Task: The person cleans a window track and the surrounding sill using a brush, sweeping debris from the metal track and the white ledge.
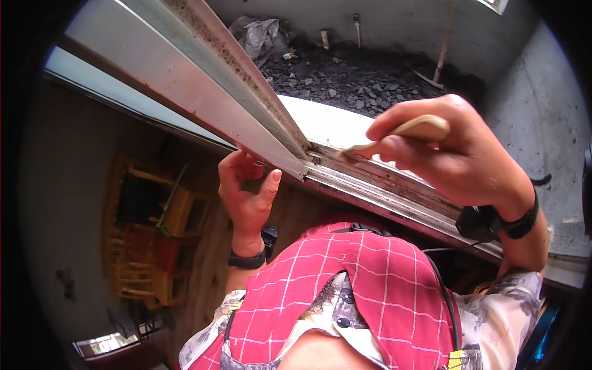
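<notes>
My right hand [456, 154] is closed round the wooden handle of a small brush [425, 128]. The brush's tip reaches down to the dirty track of the window sill [382, 176], close to the corner where the sliding sash [271, 139] meets it. Left of that corner, my left hand [246, 191] is raised at the sash's near edge. Its fingers are bent against the edge, and its thumb stands apart from them; whether they press on the metal I cannot tell. Dark dirt lines the sash's side channel and the track.
Beyond the window lies dark broken rubble [345, 83] with a crumpled plastic bag [259, 40] and a long-handled tool [443, 52] leaning on the grey wall. Indoors on the left is wooden furniture [148, 234]. Dark bands with small devices circle both my wrists.
</notes>
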{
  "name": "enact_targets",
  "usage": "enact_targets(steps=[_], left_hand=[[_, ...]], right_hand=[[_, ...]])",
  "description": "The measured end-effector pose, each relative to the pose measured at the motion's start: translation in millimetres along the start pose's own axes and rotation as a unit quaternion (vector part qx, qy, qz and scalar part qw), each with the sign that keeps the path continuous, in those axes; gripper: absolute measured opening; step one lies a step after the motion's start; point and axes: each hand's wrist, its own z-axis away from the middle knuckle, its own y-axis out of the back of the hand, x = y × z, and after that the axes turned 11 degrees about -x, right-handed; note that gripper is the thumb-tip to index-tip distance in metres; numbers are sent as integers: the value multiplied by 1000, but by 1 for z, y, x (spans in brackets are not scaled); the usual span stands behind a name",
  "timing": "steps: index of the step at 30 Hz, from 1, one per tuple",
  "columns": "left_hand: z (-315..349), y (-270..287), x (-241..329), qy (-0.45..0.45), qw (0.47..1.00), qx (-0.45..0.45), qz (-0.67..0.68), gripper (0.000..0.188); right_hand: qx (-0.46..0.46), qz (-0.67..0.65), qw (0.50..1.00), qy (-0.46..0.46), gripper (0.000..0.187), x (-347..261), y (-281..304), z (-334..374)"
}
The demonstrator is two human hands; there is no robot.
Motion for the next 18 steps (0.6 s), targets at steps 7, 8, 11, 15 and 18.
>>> enact_targets(steps=[7, 8, 11, 15, 18], left_hand=[[5, -19, 15, 18, 999, 45, 8, 56], [6, -20, 17, 27, 999, 46, 12, 56], [5, -27, 24, 48, 997, 59, 4, 52], [4, -28, 30, 47, 996, 67, -44, 49], [0, -28, 33, 53, 995, 55, -63, 45]], right_hand=[[-85, 55, 993, 60, 15, 48, -15, -48], [-87, 52, 994, 45, 11, 46, -15, -51], [-48, 50, 992, 107, 8, 69, -21, -67], [0, -13, 984, 178, 12, 88, -28, -76], [-20, 97, 979, 179, 11, 102, -37, -72]])
